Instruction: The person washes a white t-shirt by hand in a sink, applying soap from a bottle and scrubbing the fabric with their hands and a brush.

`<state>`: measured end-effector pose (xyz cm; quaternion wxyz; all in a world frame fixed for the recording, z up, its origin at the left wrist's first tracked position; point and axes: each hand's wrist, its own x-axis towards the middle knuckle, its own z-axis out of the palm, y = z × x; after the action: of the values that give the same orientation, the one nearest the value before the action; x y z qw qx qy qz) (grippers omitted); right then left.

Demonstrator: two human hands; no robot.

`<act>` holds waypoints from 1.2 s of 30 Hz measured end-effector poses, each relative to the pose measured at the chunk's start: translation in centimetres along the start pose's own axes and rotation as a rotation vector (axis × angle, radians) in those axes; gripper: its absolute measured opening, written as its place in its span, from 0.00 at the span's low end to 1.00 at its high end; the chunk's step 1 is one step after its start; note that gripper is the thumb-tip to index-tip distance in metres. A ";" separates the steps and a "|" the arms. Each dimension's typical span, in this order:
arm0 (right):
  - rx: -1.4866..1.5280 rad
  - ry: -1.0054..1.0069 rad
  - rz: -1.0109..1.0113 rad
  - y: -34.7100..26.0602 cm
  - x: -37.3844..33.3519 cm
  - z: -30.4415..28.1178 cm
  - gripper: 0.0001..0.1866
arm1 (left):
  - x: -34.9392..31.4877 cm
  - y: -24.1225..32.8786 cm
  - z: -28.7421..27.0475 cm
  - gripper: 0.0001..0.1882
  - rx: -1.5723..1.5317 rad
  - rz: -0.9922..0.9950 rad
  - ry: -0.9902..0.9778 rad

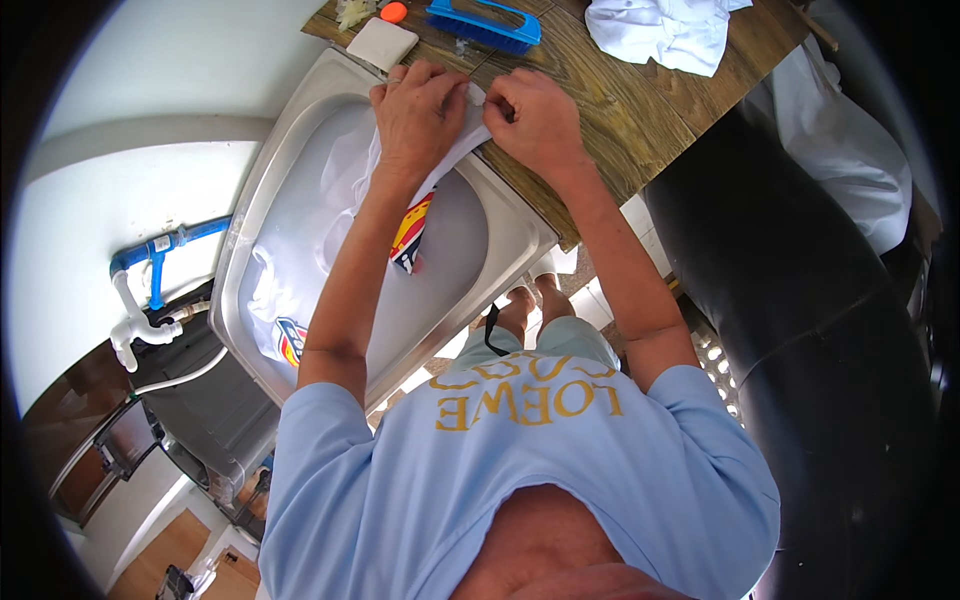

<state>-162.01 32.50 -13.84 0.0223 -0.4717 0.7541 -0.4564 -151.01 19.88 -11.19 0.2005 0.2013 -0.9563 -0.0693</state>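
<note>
A white wet garment (455,150) with a red, yellow and black print stretches from the far rim of the steel sink (515,215) down into the cloudy water (440,250). My left hand (418,115) is closed on its edge, fingers pinched over the sink's far corner. Just to the right, my right hand (535,118) pinches the same cloth beside the wooden counter (640,140). Another part of white cloth with a similar print (290,340) floats at the near left of the basin; whether it belongs to the same garment is hidden under the water.
On the counter lie a whitish soap-like block (382,43), an orange round piece (394,12), a blue scrub brush (485,25) and a folded white cloth (660,35). Blue pipe with a white tap (145,325) juts from the left wall. A black padded surface (790,330) stands at right.
</note>
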 end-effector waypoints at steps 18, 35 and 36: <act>-0.632 -0.087 -0.339 -2.6 9.1 -3.4 0.23 | -3.5 3.3 0.9 0.21 -0.044 -0.241 0.239; -0.009 -0.276 -0.011 -2.4 2.8 -6.0 0.34 | -5.1 3.3 1.6 0.23 -0.266 -0.286 0.198; -0.016 -0.264 -0.040 -2.5 2.2 -5.9 0.34 | -5.0 3.5 1.6 0.24 -0.275 -0.300 0.210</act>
<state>-164.25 34.46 -7.81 0.1084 -0.5429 0.7385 -0.3848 -148.79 25.25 -13.69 0.3119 0.3184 -0.8710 -0.2067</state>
